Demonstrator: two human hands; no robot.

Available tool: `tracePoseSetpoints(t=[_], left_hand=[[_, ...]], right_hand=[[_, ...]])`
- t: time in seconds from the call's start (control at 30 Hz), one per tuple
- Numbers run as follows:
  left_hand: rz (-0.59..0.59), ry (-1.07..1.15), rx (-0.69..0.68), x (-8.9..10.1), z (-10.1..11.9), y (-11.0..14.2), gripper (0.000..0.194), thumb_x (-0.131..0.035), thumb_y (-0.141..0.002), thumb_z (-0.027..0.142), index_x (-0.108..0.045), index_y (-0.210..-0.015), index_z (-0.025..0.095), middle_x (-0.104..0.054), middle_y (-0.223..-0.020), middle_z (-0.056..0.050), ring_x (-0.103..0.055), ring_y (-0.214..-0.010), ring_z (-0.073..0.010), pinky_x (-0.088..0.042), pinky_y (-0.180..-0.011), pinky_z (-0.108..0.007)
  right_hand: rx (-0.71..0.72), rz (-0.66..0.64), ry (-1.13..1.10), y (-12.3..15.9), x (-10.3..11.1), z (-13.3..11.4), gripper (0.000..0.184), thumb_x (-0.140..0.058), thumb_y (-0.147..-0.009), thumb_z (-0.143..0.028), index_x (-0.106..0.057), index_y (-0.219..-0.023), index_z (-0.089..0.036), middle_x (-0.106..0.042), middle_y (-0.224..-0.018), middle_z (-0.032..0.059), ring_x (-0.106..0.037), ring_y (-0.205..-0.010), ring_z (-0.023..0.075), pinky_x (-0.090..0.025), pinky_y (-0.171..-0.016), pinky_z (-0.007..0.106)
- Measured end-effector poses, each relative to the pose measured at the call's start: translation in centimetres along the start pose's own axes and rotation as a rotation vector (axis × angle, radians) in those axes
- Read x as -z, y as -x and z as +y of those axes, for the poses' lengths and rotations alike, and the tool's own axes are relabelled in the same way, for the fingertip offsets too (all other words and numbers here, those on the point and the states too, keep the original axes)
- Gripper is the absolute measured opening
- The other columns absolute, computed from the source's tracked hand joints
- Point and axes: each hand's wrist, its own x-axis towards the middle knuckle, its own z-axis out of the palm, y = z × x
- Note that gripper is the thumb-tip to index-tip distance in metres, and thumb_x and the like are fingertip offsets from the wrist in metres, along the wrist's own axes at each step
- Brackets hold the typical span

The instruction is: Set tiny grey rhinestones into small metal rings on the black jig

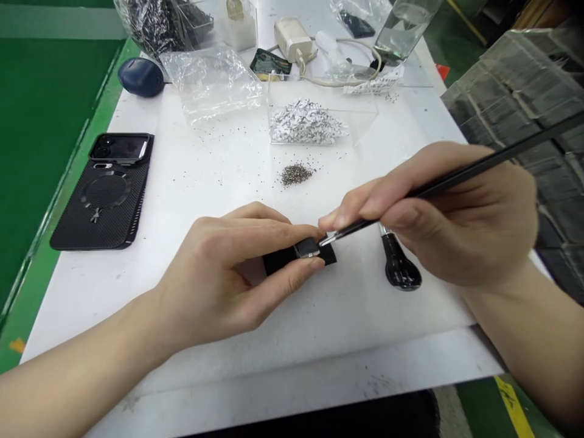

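My left hand (241,261) pinches a small black rectangular part (307,247) with a silvery edge between thumb and fingertips. Under it, on the white table, lies a flat black piece (278,260), partly covered by the hand. In my right hand (460,213) is a slim black tool (438,184) with a silver tip, held like a pen. That tip meets the small part's right end; whether it presses on it I cannot tell. Below my right hand rests a tool with a glossy black bulbous handle (401,264), its metal shaft mostly hidden. Tiny dark metallic pieces (296,174) are heaped beyond my hands.
A clear tray (314,142) holds white flakes. At left lies a black phone (104,194), with a dark blue rounded object (141,77) behind it. Plastic bags (219,85), a charger (292,39) and a clear cup (404,30) stand at the back. Clear drawers (524,85) flank the right.
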Motion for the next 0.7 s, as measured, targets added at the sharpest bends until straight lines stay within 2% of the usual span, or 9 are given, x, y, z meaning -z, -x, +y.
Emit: tracePoseSetpoints(t=[0.07, 0.17, 0.3, 0.47, 0.57, 0.7], left_hand=[[0.006, -0.002, -0.002, 0.05, 0.1, 0.02, 0.02, -0.081, -0.102, 0.015, -0.086, -0.121, 0.014, -0.09, -0.105, -0.008, -0.082, -0.094, -0.0195, -0.069, -0.075, -0.026], [0.002, -0.003, 0.001, 0.13, 0.15, 0.09, 0.016, -0.081, -0.101, 0.014, -0.086, -0.117, 0.013, -0.089, -0.103, -0.007, -0.081, -0.092, -0.0181, -0.068, -0.075, -0.025], [-0.009, -0.007, -0.017, 0.2, 0.13, 0.06, 0.018, -0.081, -0.102, 0.014, -0.085, -0.119, 0.015, -0.089, -0.101, -0.004, -0.081, -0.092, -0.0175, -0.068, -0.079, -0.026], [-0.013, 0.009, -0.013, 0.05, 0.09, -0.04, 0.017, -0.08, -0.103, 0.015, -0.088, -0.115, 0.024, -0.089, -0.102, 0.0, -0.081, -0.093, -0.017, -0.068, -0.085, -0.028], [-0.014, 0.038, 0.001, -0.04, 0.14, -0.06, 0.019, -0.08, -0.102, 0.015, -0.089, -0.114, 0.027, -0.089, -0.102, 0.0, -0.082, -0.091, -0.018, -0.069, -0.083, -0.029], [-0.016, 0.093, 0.061, -0.01, 0.37, -0.21, 0.019, -0.081, -0.099, 0.015, -0.091, -0.108, 0.029, -0.09, -0.103, 0.0, -0.081, -0.091, -0.0202, -0.069, -0.077, -0.032]], right_hand=[[0.008, -0.079, 0.004, 0.14, 0.17, 0.08, 0.019, -0.08, -0.1, -0.007, -0.086, -0.113, -0.02, -0.088, -0.103, 0.0038, -0.088, -0.093, 0.0232, -0.076, -0.082, 0.039], [0.006, -0.119, 0.041, 0.27, 0.32, 0.16, 0.018, -0.08, -0.1, -0.006, -0.085, -0.112, -0.018, -0.088, -0.106, 0.0054, -0.088, -0.095, 0.0233, -0.076, -0.084, 0.037], [0.023, -0.124, 0.037, 0.34, 0.3, 0.16, 0.021, -0.083, -0.096, -0.003, -0.086, -0.111, -0.018, -0.089, -0.104, 0.0061, -0.089, -0.096, 0.0242, -0.076, -0.086, 0.035], [0.066, -0.138, 0.052, 0.22, 0.26, 0.25, 0.026, -0.085, -0.093, -0.001, -0.088, -0.112, -0.018, -0.09, -0.103, 0.0064, -0.09, -0.097, 0.0246, -0.076, -0.088, 0.032], [0.096, -0.139, 0.075, 0.1, 0.34, 0.37, 0.031, -0.086, -0.091, -0.001, -0.088, -0.114, -0.02, -0.091, -0.102, 0.0044, -0.09, -0.095, 0.0236, -0.077, -0.086, 0.031], [0.065, -0.133, 0.056, 0.19, 0.46, 0.48, 0.037, -0.09, -0.087, -0.002, -0.089, -0.117, -0.024, -0.091, -0.105, 0.0032, -0.09, -0.095, 0.0248, -0.078, -0.085, 0.035]])
